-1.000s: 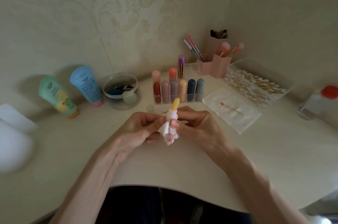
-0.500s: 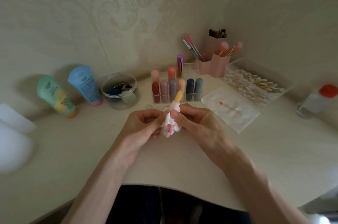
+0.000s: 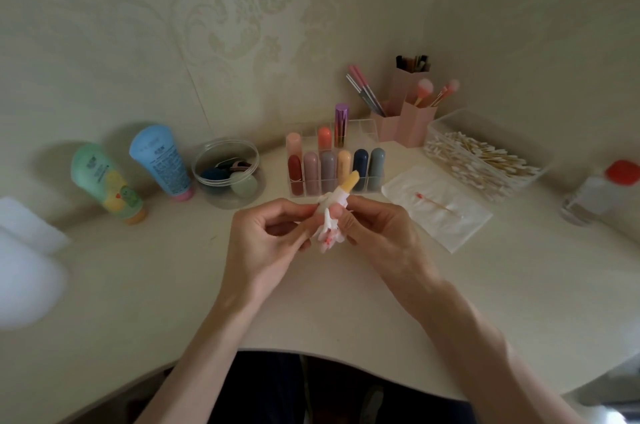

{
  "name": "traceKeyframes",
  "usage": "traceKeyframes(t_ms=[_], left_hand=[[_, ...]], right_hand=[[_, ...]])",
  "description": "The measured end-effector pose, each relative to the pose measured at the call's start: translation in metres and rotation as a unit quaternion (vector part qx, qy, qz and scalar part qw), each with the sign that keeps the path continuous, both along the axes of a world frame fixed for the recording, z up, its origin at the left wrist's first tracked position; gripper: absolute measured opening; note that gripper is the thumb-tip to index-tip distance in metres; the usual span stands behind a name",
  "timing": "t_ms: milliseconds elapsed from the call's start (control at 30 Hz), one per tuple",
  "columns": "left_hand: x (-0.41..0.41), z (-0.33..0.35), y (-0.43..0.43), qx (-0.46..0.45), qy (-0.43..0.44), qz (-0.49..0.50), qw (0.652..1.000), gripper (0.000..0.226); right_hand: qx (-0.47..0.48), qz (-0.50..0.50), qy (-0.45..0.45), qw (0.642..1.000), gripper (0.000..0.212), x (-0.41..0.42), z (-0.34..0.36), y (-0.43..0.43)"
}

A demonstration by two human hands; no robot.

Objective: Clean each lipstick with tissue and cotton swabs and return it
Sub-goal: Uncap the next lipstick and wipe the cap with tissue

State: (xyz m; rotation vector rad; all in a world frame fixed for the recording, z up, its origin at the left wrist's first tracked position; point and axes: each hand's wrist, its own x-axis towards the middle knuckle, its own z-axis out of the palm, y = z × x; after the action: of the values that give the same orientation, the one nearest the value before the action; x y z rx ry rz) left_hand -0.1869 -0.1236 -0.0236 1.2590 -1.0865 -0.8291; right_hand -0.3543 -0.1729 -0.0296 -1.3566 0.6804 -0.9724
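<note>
In the centre of the frame, your left hand (image 3: 273, 236) pinches the crumpled, pink-stained white tissue (image 3: 327, 231) while your right hand (image 3: 377, 233) grips the uncapped yellow lipstick (image 3: 349, 183) by its base. Wipe gently and spare the soft tip. Just above stands the clear acrylic organiser (image 3: 367, 124), ready for its return.

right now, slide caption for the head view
Left hand and right hand hold a yellow lipstick wrapped in stained tissue, near the rack.
</note>
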Motion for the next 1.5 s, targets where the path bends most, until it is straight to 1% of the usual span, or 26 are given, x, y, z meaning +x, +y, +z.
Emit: traceKeyframes(t_ms=[167, 267, 367, 400, 500, 567, 633, 700, 733, 800, 833, 867, 900, 967, 1033, 1067, 1133, 1167, 1200, 1300, 1367, 1433, 1500], left_hand=[[-0.002, -0.005, 0.006, -0.002, 0.048, 0.007, 0.999, 0.018], [0.000, -0.003, 0.008, 0.013, 0.080, 0.019, 0.996, 0.017], [0.001, 0.000, 0.009, 0.025, 0.095, 0.035, 0.995, 0.013], [0.002, 0.001, 0.009, 0.028, 0.094, 0.037, 0.994, 0.014], [0.001, 0.000, 0.009, 0.034, 0.097, 0.045, 0.994, 0.013], [0.001, 0.000, 0.008, 0.040, 0.101, 0.051, 0.993, 0.012], [0.000, 0.000, 0.007, 0.048, 0.107, 0.050, 0.992, 0.012], [0.000, 0.000, 0.007, 0.052, 0.112, 0.043, 0.991, 0.012], [0.000, 0.000, 0.008, 0.053, 0.113, 0.038, 0.991, 0.012], [0.000, -0.001, 0.008, 0.054, 0.108, 0.023, 0.992, 0.014], [0.000, -0.001, 0.008, 0.055, 0.104, 0.014, 0.993, 0.015], [0.000, -0.001, 0.009, 0.055, 0.101, 0.007, 0.993, 0.017], [0.000, -0.001, 0.009, 0.054, 0.100, 0.002, 0.994, 0.018], [0.000, -0.001, 0.009, 0.051, 0.099, -0.004, 0.994, 0.021], [0.000, -0.001, 0.009, 0.053, 0.102, -0.003, 0.993, 0.019], [0.000, -0.001, 0.008, 0.054, 0.105, 0.000, 0.993, 0.019], [0.000, -0.002, 0.007, 0.056, 0.106, 0.002, 0.993, 0.019], [0.000, -0.002, 0.007, 0.055, 0.101, -0.001, 0.993, 0.019], [0.000, -0.003, 0.007, 0.052, 0.097, -0.008, 0.994, 0.019], [0.002, -0.005, 0.008, 0.042, 0.095, -0.028, 0.994, 0.024], [0.003, -0.006, 0.007, 0.040, 0.088, -0.039, 0.995, 0.025], [0.005, -0.008, 0.006, 0.040, 0.077, -0.050, 0.995, 0.022], [0.005, -0.009, 0.005, 0.044, 0.068, -0.056, 0.995, 0.023]], right_hand=[[0.000, -0.016, 0.034, 0.999, 0.028, 0.000, -0.002, -0.001], [0.009, -0.027, 0.018, 0.999, 0.026, 0.000, -0.004, -0.002], [-0.039, -0.080, 0.045, 0.995, 0.023, 0.002, -0.005, -0.005], [-0.044, -0.096, 0.045, 0.993, 0.023, 0.002, -0.005, -0.005], [-0.053, -0.152, 0.040, 0.986, 0.033, -0.001, -0.004, -0.007], [-0.094, -0.176, 0.040, 0.979, 0.030, -0.001, -0.003, -0.005], [-0.204, -0.188, 0.055, 0.959, 0.025, 0.001, -0.002, -0.002], [-0.321, -0.205, 0.088, 0.920, 0.024, 0.004, -0.004, 0.000], [-0.361, -0.218, 0.108, 0.900, 0.023, 0.006, -0.005, 0.000], [-0.406, -0.246, 0.144, 0.868, 0.017, 0.008, -0.007, 0.000], [-0.412, -0.260, 0.160, 0.859, 0.015, 0.008, -0.008, 0.000], [-0.407, -0.272, 0.169, 0.856, 0.015, 0.008, -0.009, -0.001], [-0.393, -0.275, 0.168, 0.861, 0.016, 0.008, -0.010, -0.001], [-0.366, -0.259, 0.155, 0.880, 0.021, 0.007, -0.012, -0.001], [-0.344, -0.223, 0.132, 0.902, 0.018, 0.009, -0.011, 0.000], [-0.320, -0.202, 0.110, 0.919, 0.015, 0.009, -0.010, 0.002], [-0.232, -0.167, 0.054, 0.957, 0.011, 0.010, -0.007, 0.004], [-0.186, -0.154, 0.035, 0.970, 0.011, 0.010, -0.006, 0.005], [-0.150, -0.146, 0.025, 0.977, 0.016, 0.010, -0.006, 0.004], [-0.066, -0.132, -0.003, 0.989, 0.035, 0.010, -0.003, 0.003], [-0.037, -0.111, -0.012, 0.993, 0.033, 0.009, -0.002, 0.002], [-0.035, -0.081, 0.005, 0.996, 0.027, 0.007, -0.003, 0.002], [-0.041, -0.054, 0.030, 0.997, 0.026, 0.006, -0.007, 0.001]])
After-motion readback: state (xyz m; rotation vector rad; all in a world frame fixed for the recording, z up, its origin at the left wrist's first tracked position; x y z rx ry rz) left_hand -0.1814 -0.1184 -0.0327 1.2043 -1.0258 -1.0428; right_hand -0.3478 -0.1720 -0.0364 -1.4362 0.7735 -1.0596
